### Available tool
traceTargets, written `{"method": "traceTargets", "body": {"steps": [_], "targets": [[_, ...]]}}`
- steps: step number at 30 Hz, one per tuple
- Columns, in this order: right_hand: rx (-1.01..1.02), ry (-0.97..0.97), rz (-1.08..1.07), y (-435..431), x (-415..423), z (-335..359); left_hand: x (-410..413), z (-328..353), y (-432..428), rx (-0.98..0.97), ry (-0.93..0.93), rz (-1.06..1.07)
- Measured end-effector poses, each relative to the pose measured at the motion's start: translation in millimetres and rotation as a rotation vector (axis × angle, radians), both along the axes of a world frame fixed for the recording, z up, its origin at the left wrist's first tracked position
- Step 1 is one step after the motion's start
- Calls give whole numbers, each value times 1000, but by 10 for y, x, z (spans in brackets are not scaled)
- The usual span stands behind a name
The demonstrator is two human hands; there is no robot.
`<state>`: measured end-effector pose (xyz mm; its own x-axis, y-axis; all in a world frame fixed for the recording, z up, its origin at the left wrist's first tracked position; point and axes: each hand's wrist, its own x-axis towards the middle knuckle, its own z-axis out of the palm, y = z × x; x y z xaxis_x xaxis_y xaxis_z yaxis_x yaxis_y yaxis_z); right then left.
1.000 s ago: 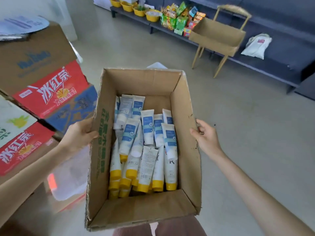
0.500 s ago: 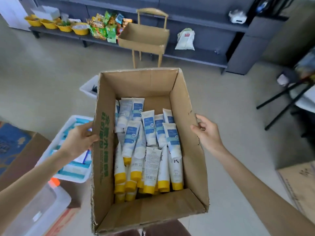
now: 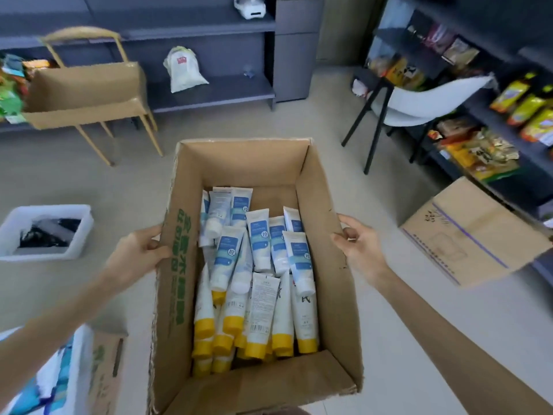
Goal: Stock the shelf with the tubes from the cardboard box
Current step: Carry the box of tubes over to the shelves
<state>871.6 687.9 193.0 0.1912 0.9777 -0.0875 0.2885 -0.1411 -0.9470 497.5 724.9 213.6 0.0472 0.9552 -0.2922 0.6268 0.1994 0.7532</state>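
An open cardboard box [image 3: 326, 250] with green print on its left wall is held in front of me above the floor. Inside lie several white tubes [image 3: 260, 280], some with blue labels and white caps, others with yellow caps. My left hand [image 3: 136, 254] grips the box's left wall, thumb over the rim. My right hand [image 3: 360, 250] grips the right wall, fingers curled over its edge. Dark grey shelves [image 3: 215, 91] run along the far wall, and a stocked shelf [image 3: 508, 121] stands at the right.
A wooden chair carrying an open cardboard box [image 3: 86, 91] stands at the far left. A white chair [image 3: 419, 106] and a closed carton [image 3: 475, 235] are on the right. A white bin [image 3: 45, 232] sits on the floor at left. A white bag [image 3: 184, 70] lies on the grey shelf.
The view has swung to the right with the box in my hands: the stacked cartons on the left are gone, and the white chair, snack shelf and closed carton have come in.
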Motion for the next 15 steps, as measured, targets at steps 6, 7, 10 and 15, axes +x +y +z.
{"method": "traceTargets", "body": {"steps": [6,7,10,15], "targets": [[-77,-111,-196,640,620,-142,844,-178,1200,-23,-90,-128],[-85,-127,-213,761,721,-146,961,-226,1417,-30,-103,-137],[-86,-146,-308,1114,1014,-144,1334,-275,2036,-42,-74,-240],[-118,-163,-505,1671,1544,-169,2070,-200,2922,26,-95,-403]]}}
